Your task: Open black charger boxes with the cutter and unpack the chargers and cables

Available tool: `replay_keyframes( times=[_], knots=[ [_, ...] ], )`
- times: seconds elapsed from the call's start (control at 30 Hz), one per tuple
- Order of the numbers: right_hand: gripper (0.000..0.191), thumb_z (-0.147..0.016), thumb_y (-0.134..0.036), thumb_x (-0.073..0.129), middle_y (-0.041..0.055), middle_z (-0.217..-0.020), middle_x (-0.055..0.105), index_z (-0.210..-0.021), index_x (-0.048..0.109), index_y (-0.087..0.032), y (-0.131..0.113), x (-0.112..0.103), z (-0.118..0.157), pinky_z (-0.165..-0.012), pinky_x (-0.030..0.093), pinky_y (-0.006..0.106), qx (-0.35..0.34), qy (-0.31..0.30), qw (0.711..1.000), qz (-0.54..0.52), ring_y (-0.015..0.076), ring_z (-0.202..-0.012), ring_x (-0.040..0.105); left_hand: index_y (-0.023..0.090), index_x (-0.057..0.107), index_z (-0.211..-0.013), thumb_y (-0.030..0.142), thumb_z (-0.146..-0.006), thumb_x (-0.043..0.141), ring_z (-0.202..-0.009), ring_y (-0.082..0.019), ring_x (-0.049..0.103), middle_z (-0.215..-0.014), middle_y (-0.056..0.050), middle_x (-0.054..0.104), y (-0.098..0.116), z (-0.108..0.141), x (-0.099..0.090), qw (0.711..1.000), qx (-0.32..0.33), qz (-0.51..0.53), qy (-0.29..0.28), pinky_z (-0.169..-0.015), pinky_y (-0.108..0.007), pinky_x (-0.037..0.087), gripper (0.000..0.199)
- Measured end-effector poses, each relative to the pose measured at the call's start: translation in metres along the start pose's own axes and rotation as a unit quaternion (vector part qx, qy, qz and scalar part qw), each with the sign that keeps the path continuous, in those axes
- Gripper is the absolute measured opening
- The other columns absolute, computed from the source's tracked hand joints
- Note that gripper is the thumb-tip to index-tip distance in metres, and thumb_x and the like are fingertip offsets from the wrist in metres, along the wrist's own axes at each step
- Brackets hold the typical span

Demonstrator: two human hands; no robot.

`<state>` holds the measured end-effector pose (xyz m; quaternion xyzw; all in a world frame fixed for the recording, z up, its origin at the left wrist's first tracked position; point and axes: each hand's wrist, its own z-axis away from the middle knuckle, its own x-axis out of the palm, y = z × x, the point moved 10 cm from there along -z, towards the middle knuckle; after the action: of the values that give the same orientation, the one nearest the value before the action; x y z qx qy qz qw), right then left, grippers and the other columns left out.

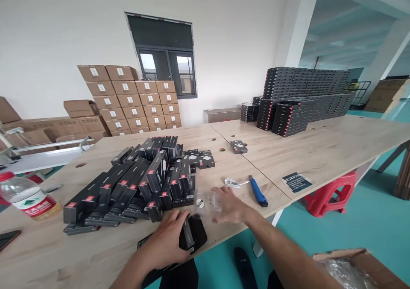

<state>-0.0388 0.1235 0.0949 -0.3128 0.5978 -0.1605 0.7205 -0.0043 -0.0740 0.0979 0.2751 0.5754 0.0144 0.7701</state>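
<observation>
**Left hand (165, 242) clenched on a black box (194, 234) at the table's near edge**

The left hand is closest to the camera, its fingers wrapped around the black box, which sits at the thumb-and-finger side of the hand, tilted and overhanging the edge of the wooden table (77, 255). Just beside it, the right hand (230, 204) is released, its fingers spread and empty above a clear plastic bag (206, 201); whether they touch the bag cannot be told. A round white sticker (200, 203) shows at the bag. Further right lie a coiled white cable (233, 182), a blue utility knife (258, 191) and, past the table seam, a black printed card (297, 182).

Directly behind the left hand, a heap of black boxes (137, 186) with red labels spreads across the table, with a plastic bottle (25, 197) on its far left and a phone (8, 239) at the table's left edge. Below the right forearm is an opened cardboard carton (352, 265) holding plastic wrap. A red plastic stool (333, 194) stands on the teal floor. Stacked brown cartons (128, 97) rise against the far wall, and long stacks of black boxes (304, 101) stand on the far table.
</observation>
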Motion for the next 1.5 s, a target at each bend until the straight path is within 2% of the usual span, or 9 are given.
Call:
replay_keyframes(
  times=[0.4,0.57,0.63,0.77,0.83,1.0,1.17,1.33,1.5],
  knots=[
    [0.101,-0.064,-0.026,0.087,0.0224,-0.146,0.045,-0.153,0.040,-0.019,-0.042,0.014,0.038,-0.111,0.032,0.062,-0.051,0.053,0.968,0.241,0.0420,-0.136,0.036,0.029,0.037,-0.156,0.028,-0.066,0.070,-0.139,-0.037,0.040,-0.148,-0.012,0.047,0.033,-0.006,-0.007,0.989,0.081,-0.077,0.092,-0.116,-0.051,0.033,0.095],
    [0.109,-0.055,-0.034,0.094,0.0156,-0.150,0.044,-0.151,0.043,-0.026,-0.048,0.013,0.053,-0.115,0.031,0.059,-0.138,0.032,0.988,0.060,0.0389,-0.140,0.034,0.035,0.040,-0.154,0.041,-0.070,0.076,-0.140,-0.039,0.039,-0.150,-0.011,0.046,0.039,-0.003,-0.002,0.989,0.119,-0.036,0.079,-0.114,-0.052,0.038,0.091],
    [0.089,-0.068,-0.040,0.087,0.0124,-0.157,0.037,-0.147,0.048,-0.029,-0.035,-0.001,0.054,-0.118,0.030,0.056,-0.150,0.050,0.982,-0.106,0.0355,-0.146,0.030,0.036,0.043,-0.152,0.033,-0.067,0.077,-0.138,-0.040,0.042,-0.146,-0.011,0.050,0.037,-0.002,-0.008,0.988,0.117,-0.030,0.099,-0.113,-0.053,0.039,0.092],
    [0.044,-0.078,-0.055,0.075,0.0097,-0.132,0.060,-0.109,0.067,-0.026,0.033,-0.041,0.050,-0.097,0.053,0.047,-0.056,0.216,0.857,-0.464,0.0296,-0.126,0.057,0.042,0.037,-0.154,0.022,-0.065,0.073,-0.140,-0.039,0.041,-0.152,-0.007,0.044,0.037,-0.002,-0.015,0.990,0.099,0.012,0.098,-0.111,-0.050,0.043,0.098],
    [0.045,-0.066,-0.051,0.085,0.0070,-0.106,0.068,-0.095,0.066,-0.023,0.053,-0.031,0.046,-0.072,0.059,0.035,0.010,0.193,0.817,-0.543,0.0254,-0.098,0.068,0.042,0.035,-0.155,0.023,-0.067,0.072,-0.143,-0.037,0.038,-0.155,-0.006,0.040,0.044,-0.003,-0.015,0.990,0.106,0.037,0.090,-0.113,-0.047,0.042,0.097],
    [0.048,-0.065,-0.043,0.089,0.0041,-0.090,0.071,-0.101,0.070,-0.017,0.026,0.011,0.045,-0.052,0.053,0.019,0.004,0.000,0.818,-0.575,0.0163,-0.075,0.069,0.038,0.035,-0.155,0.024,-0.068,0.072,-0.141,-0.035,0.044,-0.153,-0.007,0.043,0.063,-0.009,-0.018,0.983,0.135,0.082,0.089,-0.111,-0.043,0.046,0.095],
    [0.056,-0.062,-0.037,0.092,0.0032,-0.095,0.070,-0.109,0.069,-0.018,0.004,0.029,0.048,-0.055,0.059,0.023,-0.022,-0.055,0.782,-0.621,0.0175,-0.080,0.070,0.038,0.035,-0.155,0.024,-0.066,0.074,-0.143,-0.036,0.042,-0.154,-0.008,0.040,0.068,-0.014,-0.015,0.984,0.149,0.076,0.056,-0.114,-0.046,0.042,0.098],
    [0.052,-0.061,-0.029,0.088,0.0007,-0.084,0.070,-0.108,0.068,-0.018,-0.001,0.019,0.041,-0.061,0.061,0.029,-0.018,-0.003,0.777,-0.629,0.0182,-0.074,0.070,0.039,0.034,-0.154,0.021,-0.069,0.071,-0.146,-0.034,0.037,-0.154,-0.007,0.038,0.073,-0.015,-0.022,0.977,0.160,0.103,0.096,-0.118,-0.048,0.037,0.095],
    [0.057,-0.071,-0.045,0.080,-0.0006,-0.083,0.070,-0.120,0.062,-0.021,0.002,-0.025,0.027,-0.059,0.058,0.027,-0.047,0.131,0.776,-0.615,0.0144,-0.063,0.065,0.034,0.019,-0.157,0.029,-0.074,0.076,-0.148,-0.033,0.033,-0.157,-0.010,0.030,0.068,-0.032,-0.027,0.923,0.164,0.246,0.248,-0.122,-0.051,0.030,0.100]
  ],
)
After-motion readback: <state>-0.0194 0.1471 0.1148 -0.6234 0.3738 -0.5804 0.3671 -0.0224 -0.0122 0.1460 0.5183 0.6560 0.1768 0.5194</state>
